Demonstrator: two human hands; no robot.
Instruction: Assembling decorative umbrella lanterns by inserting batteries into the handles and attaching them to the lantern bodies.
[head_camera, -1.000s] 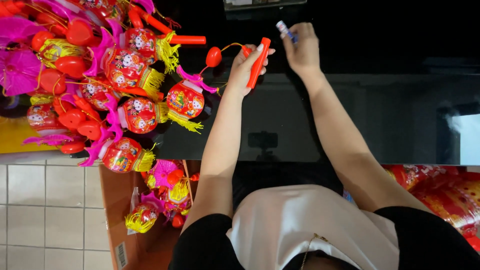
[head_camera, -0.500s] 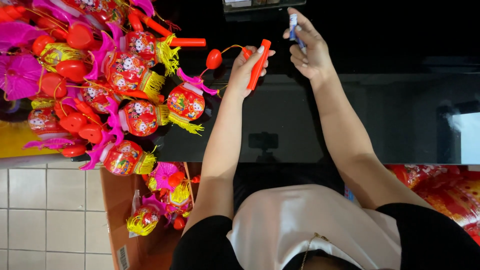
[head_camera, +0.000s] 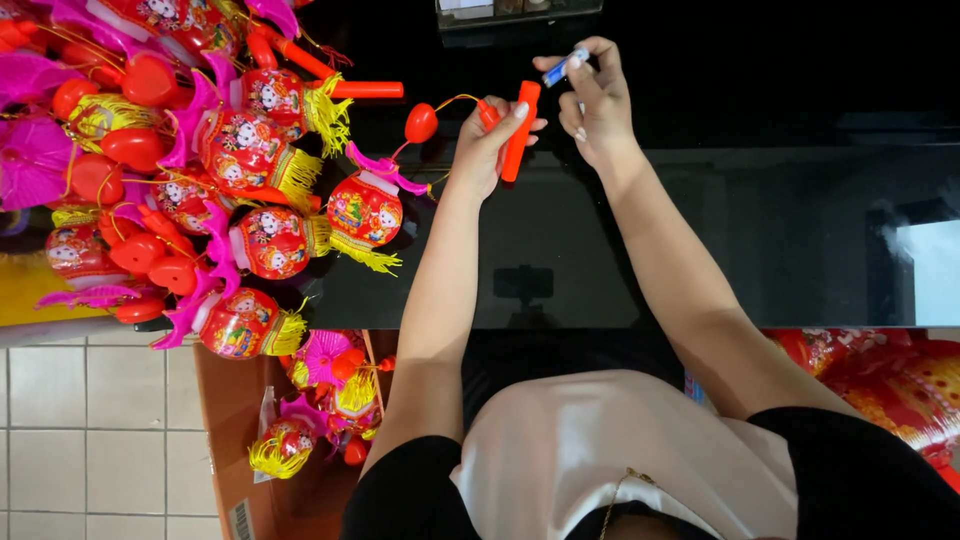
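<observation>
Here the left hand (head_camera: 490, 145) is curled shut round an orange stick (head_camera: 520, 130), thumb across it, the stick's far end poking past the fingers. A thin cord (head_camera: 455, 100) runs from that hand to a small red ball (head_camera: 421, 122) just to its left. Just right of it, the right hand (head_camera: 598, 105) pinches a small blue-and-white piece (head_camera: 563, 68) between thumb and fingertips, near the stick's tip. Best, I judge, to steady the stick and bring the piece square to its end. Beyond lies the dark surface (head_camera: 760, 230); left, a heap of red lanterns (head_camera: 250, 180).

Upright red stick (head_camera: 520, 130) (small battery (head_camera: 565, 68) beside)
</observation>
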